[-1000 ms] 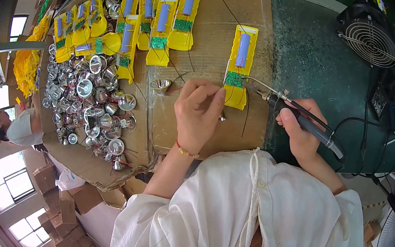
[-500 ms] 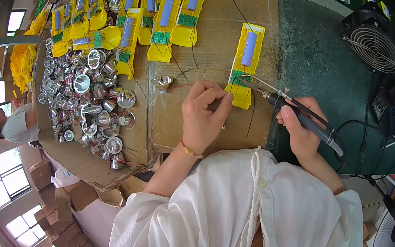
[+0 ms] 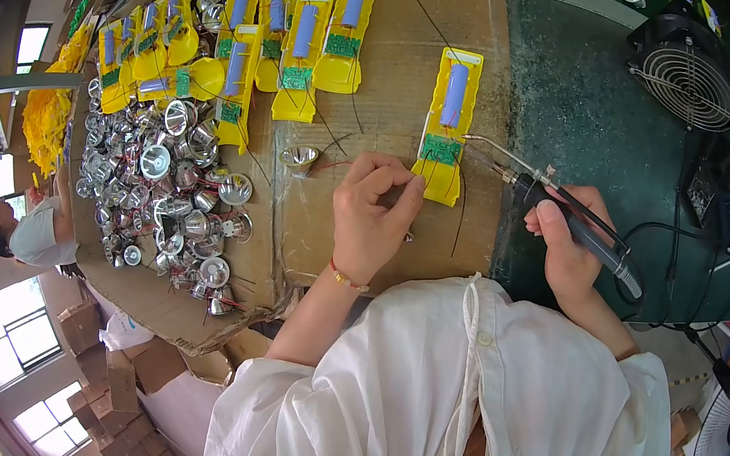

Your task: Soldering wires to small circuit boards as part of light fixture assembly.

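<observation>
Yellow casing [image 3: 446, 130]; between left hand [image 3: 375, 220] and right [image 3: 574, 249]

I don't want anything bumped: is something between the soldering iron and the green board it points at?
Nothing visible: the soldering iron in the right hand points at the green board from its right; the left hand is at the board's lower left.

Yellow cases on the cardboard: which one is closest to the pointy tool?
The yellow case lying by itself, just left of the soldering iron in the right hand. The other cases there are bunched farther left, near the shiny reflectors.
</observation>
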### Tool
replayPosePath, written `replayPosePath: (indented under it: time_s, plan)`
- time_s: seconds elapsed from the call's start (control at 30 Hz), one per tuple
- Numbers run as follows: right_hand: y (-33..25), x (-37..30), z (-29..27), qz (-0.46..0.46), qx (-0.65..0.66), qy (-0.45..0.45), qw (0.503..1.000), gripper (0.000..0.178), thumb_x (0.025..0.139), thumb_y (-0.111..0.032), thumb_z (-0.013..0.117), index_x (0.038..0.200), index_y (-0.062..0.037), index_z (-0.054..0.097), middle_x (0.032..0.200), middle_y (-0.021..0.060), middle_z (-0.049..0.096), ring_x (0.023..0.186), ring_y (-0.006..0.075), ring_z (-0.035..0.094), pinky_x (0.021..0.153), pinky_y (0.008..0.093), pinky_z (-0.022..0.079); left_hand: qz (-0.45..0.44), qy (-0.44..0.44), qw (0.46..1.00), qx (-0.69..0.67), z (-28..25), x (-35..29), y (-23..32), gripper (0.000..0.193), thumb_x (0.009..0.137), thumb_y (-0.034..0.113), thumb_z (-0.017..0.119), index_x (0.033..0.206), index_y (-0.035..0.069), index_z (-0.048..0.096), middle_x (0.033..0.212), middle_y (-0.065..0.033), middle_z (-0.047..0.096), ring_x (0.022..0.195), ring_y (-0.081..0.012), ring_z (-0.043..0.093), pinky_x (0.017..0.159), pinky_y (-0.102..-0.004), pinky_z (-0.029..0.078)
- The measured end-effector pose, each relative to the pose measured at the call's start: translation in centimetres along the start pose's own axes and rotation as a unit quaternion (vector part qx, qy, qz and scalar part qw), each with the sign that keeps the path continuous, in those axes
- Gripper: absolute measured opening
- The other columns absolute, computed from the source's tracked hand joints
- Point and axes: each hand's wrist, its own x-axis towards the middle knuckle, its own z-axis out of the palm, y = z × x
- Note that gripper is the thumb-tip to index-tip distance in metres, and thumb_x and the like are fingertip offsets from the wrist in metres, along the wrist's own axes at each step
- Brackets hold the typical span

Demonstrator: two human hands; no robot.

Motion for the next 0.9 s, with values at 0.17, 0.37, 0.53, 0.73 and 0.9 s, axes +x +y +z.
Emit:
replayPosePath:
  time_s: [0.17, 0.37, 0.53, 0.73, 0.9]
  plan:
    - [0.0, 0.0, -1.4, 0.0, 0.007, 0.018, 1.0, 0.017, 0.081, -0.008, 0.063, 0.089, 0.0038, 0.054, 0.073, 0.0102, 0.061, 0.063, 0.0124, 0.059, 0.057, 0.0239, 0.05, 0.003, -0.002, 1.0, -0.021, -0.3, 0.2, 0.4, 0.006, 0.075, 0.001, 0.065, 0.079, -0.003, 0.062, 0.081, -0.0071, 0.057, 0.064, -0.0117, 0.056, 0.055, -0.0218, 0.045]
    - [0.1, 0.3, -4.7, -0.006, -0.013, 0.066, 0.998, 0.017, 0.081, -0.008, 0.062, 0.09, 0.0035, 0.053, 0.072, 0.0104, 0.061, 0.063, 0.0123, 0.059, 0.058, 0.0238, 0.049, -0.091, -0.128, 0.984, 0.082, -0.5, 1.9, 1.1, 0.014, 0.078, 0.009, 0.058, 0.071, -0.003, 0.063, 0.054, -0.0043, 0.06, 0.047, -0.008, 0.056, 0.047, -0.0229, 0.045]
    - [1.1, 0.7, -7.1, -0.002, -0.047, 0.104, 0.993, 0.015, 0.079, -0.007, 0.064, 0.087, 0.0021, 0.055, 0.069, 0.0083, 0.062, 0.062, 0.0101, 0.058, 0.057, 0.0222, 0.047, 0.033, -0.207, 0.96, 0.187, 5.4, 12.2, 5.0, 0.016, 0.07, 0.016, 0.057, 0.065, 0.002, 0.064, 0.056, -0.0113, 0.06, 0.05, -0.0208, 0.06, 0.053, -0.0304, 0.048]
    - [1.6, 1.4, -6.9, 0.049, -0.008, 0.131, 0.99, 0.015, 0.077, -0.006, 0.066, 0.085, 0.0, 0.055, 0.068, 0.0049, 0.061, 0.06, 0.0077, 0.055, 0.055, 0.0224, 0.045, 0.181, -0.032, 0.963, 0.196, 16.9, 27.8, 8.9, 0.027, 0.07, 0.034, 0.063, 0.073, 0.008, 0.068, 0.07, -0.0123, 0.064, 0.067, -0.0276, 0.061, 0.067, -0.035, 0.049]
    - [1.5, 1.6, -7.2, 0.064, -0.036, 0.102, 0.992, 0.017, 0.074, -0.007, 0.069, 0.085, -0.0031, 0.057, 0.068, 0.0035, 0.06, 0.058, 0.0077, 0.054, 0.054, 0.0235, 0.044, 0.288, 0.075, 0.893, 0.337, 16.9, 34.3, 7.6, 0.025, 0.066, 0.038, 0.068, 0.08, 0.017, 0.067, 0.124, -0.0124, 0.04, 0.112, -0.0342, 0.041, 0.089, -0.0437, 0.039]
